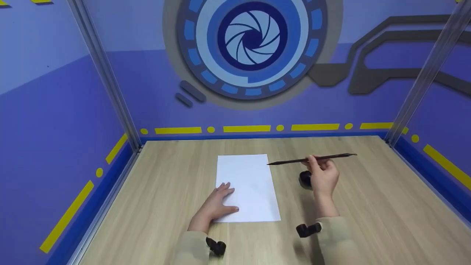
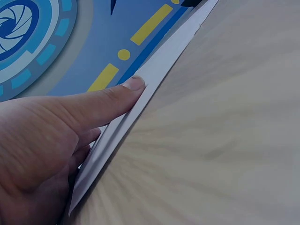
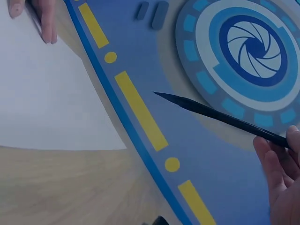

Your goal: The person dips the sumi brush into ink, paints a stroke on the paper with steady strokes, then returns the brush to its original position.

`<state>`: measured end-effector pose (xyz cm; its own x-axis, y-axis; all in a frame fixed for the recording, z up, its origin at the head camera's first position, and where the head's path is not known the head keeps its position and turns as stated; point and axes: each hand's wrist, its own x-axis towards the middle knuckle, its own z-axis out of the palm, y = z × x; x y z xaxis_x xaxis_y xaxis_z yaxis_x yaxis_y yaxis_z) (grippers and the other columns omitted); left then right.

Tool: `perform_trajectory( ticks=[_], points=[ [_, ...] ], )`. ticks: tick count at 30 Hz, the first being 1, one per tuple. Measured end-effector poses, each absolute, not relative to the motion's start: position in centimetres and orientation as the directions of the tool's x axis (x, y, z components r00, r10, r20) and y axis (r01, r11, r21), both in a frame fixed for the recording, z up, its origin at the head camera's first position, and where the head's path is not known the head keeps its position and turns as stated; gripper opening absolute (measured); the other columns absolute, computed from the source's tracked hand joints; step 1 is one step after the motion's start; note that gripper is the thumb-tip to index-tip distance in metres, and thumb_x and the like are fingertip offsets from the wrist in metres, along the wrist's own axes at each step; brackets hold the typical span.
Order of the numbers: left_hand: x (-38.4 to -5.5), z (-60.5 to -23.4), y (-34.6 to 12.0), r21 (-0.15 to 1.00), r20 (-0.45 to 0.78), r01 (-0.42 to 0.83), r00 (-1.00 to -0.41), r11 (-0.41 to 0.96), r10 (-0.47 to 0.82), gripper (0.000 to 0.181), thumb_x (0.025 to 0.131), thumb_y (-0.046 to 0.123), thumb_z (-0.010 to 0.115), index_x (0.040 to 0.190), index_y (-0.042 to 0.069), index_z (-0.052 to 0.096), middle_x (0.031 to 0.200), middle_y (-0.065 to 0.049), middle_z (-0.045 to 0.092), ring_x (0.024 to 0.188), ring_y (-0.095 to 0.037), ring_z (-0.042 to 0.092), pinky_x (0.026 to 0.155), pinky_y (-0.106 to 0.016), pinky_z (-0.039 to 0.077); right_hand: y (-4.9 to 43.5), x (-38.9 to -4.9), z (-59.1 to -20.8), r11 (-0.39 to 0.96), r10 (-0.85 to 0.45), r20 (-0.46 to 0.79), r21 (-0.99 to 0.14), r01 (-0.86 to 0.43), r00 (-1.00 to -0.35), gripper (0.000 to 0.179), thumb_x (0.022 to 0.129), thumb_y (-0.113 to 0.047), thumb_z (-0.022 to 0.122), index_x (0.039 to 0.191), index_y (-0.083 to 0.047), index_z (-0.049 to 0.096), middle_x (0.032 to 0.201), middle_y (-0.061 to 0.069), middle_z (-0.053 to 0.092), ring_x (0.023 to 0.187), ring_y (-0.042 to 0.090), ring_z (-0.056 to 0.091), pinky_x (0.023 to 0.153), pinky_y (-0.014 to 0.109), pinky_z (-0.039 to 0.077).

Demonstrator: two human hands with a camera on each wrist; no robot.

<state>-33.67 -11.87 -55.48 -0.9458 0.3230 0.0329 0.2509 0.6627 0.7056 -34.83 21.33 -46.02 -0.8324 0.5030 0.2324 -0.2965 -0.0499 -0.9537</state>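
A blank white sheet of paper (image 1: pixel 250 191) lies on the table. My left hand (image 1: pixel 217 204) rests on its left edge with thumb and fingers spread; in the left wrist view the thumb (image 2: pixel 110 101) lies along the paper (image 2: pixel 154 68). Above the table to the right, my right hand (image 1: pixel 324 178) pinches a dark calligraphy brush (image 1: pixel 290 161) around its middle. The brush is held nearly level, its pointed tip toward the paper's upper right corner. In the right wrist view the black bristles (image 3: pixel 173 99) taper to a point, away from the sheet (image 3: pixel 51 98).
A small round black object (image 1: pixel 305 179) stands on the wooden table (image 1: pixel 169 191), partly hidden behind my right hand. Black wrist cameras (image 1: pixel 308 230) sit at both sleeves. Blue-purple panels (image 1: pixel 143 88) with metal corner posts (image 1: pixel 106 77) enclose the back and sides.
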Motion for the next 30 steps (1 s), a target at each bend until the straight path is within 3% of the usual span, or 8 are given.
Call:
perform_trajectory(
  ticks=[5, 9, 18, 23, 30],
  points=[
    [-33.8, -55.5, -11.9, 0.709, 0.015, 0.231, -0.949, 0.666, 0.314, 0.073, 0.088, 0.030, 0.082, 0.149, 0.003, 0.052, 0.168, -0.014, 0.033, 0.159, -0.038, 0.021, 0.129, -0.059, 0.022, 19.2, -35.9, -46.0, -0.042, 0.470, 0.251, -0.951, -0.306, -0.846, 0.029, 0.098, -0.016, 0.070, 0.115, 0.007, 0.065, 0.082, -0.014, 0.074, 0.076, 0.001, 0.075, 0.080, 0.019, 0.063],
    [-33.8, -55.5, -11.9, 0.705, 0.018, 0.235, -0.949, 0.670, 0.314, 0.073, 0.088, 0.030, 0.082, 0.149, 0.004, 0.052, 0.168, -0.013, 0.033, 0.159, -0.038, 0.021, 0.129, -0.059, 0.022, 17.3, -37.1, -46.1, -0.059, 0.458, 0.264, -0.944, -0.325, -0.849, 0.022, 0.096, -0.011, 0.072, 0.108, 0.006, 0.066, 0.081, -0.008, 0.074, 0.072, 0.003, 0.075, 0.078, 0.020, 0.063],
    [-33.8, -55.6, -11.8, 0.703, 0.015, 0.233, -0.949, 0.672, 0.314, 0.074, 0.088, 0.030, 0.082, 0.149, 0.004, 0.052, 0.168, -0.014, 0.033, 0.159, -0.039, 0.021, 0.129, -0.060, 0.020, 13.1, -38.5, -46.6, 0.018, 0.419, 0.324, -0.937, -0.349, -0.848, 0.015, 0.093, -0.005, 0.074, 0.101, 0.006, 0.069, 0.089, 0.017, 0.078, 0.068, 0.003, 0.073, 0.071, 0.018, 0.062],
    [-33.7, -55.5, -11.9, 0.702, 0.025, 0.246, -0.946, 0.668, 0.322, 0.073, 0.087, 0.030, 0.082, 0.149, 0.004, 0.052, 0.167, -0.015, 0.034, 0.159, -0.039, 0.022, 0.129, -0.059, 0.021, 11.4, -39.1, -47.1, 0.018, 0.393, 0.318, -0.941, -0.339, -0.863, 0.015, 0.093, -0.005, 0.074, 0.101, 0.006, 0.069, 0.089, 0.019, 0.078, 0.068, 0.003, 0.073, 0.070, 0.016, 0.061],
    [-33.8, -55.4, -11.8, 0.689, 0.039, 0.264, -0.944, 0.675, 0.329, 0.072, 0.086, 0.029, 0.083, 0.147, 0.001, 0.054, 0.165, -0.017, 0.038, 0.158, -0.039, 0.025, 0.128, -0.060, 0.024, 9.3, -39.3, -47.9, 0.069, 0.355, 0.315, -0.948, -0.311, -0.880, 0.013, 0.094, -0.006, 0.073, 0.102, 0.004, 0.068, 0.094, 0.021, 0.077, 0.074, 0.013, 0.077, 0.070, 0.016, 0.060]
  ],
)
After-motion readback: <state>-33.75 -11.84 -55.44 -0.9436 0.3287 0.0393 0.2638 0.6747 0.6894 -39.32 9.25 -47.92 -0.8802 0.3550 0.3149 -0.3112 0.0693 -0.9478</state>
